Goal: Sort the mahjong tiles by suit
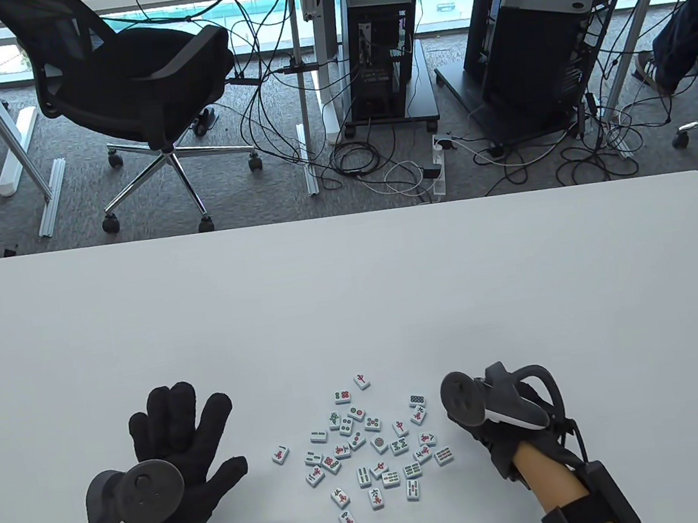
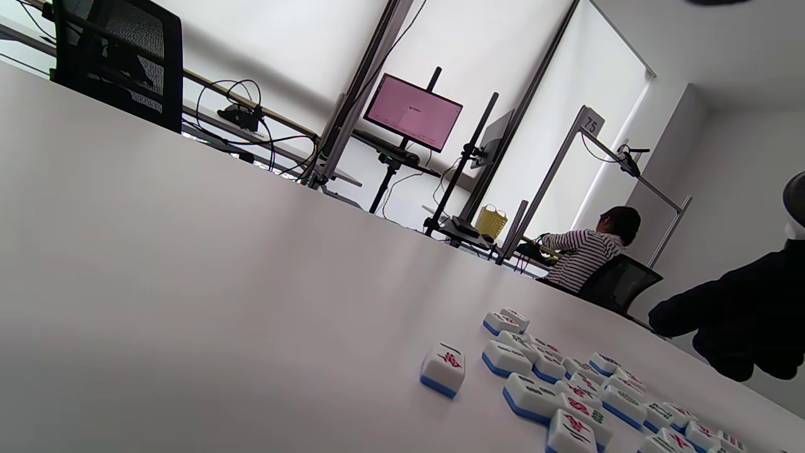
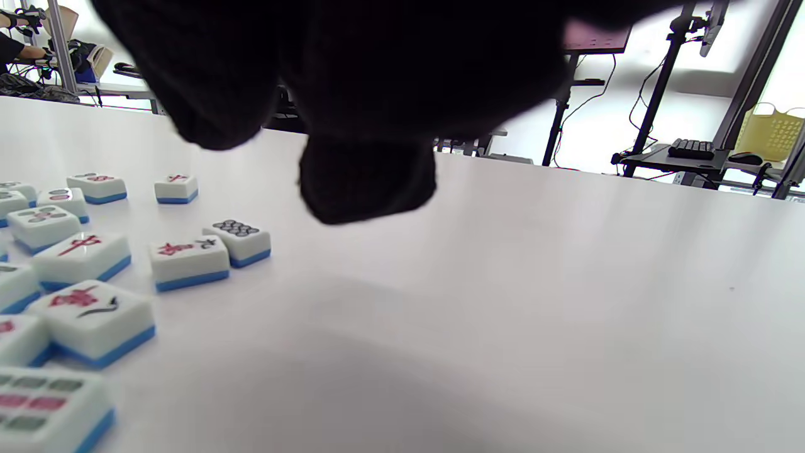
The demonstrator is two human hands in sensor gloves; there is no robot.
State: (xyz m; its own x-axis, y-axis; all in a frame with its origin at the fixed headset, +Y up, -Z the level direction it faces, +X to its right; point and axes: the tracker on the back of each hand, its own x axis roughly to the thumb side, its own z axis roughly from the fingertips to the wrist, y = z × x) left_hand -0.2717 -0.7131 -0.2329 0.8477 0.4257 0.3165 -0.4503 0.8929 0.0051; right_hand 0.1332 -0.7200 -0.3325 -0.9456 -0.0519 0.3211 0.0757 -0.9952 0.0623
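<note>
Several white mahjong tiles (image 1: pixel 375 446) with blue backs lie face up in a loose scatter near the table's front edge. One tile (image 1: pixel 279 454) lies apart on the left of the scatter, closest to my left hand; it is the nearest tile (image 2: pixel 443 368) in the left wrist view. My left hand (image 1: pixel 181 428) lies flat on the table left of the tiles, fingers spread, holding nothing. My right hand (image 1: pixel 477 431) rests just right of the scatter, its fingers (image 3: pixel 368 182) curled under with nothing in them. Tiles (image 3: pixel 188 261) lie to the left of those fingers.
The white table (image 1: pixel 355 306) stretches far beyond the tiles to its far edge (image 1: pixel 343 217). Beyond the table stand an office chair (image 1: pixel 135 77), computer towers and floor cables. A person (image 2: pixel 585 251) sits at a distant desk in the left wrist view.
</note>
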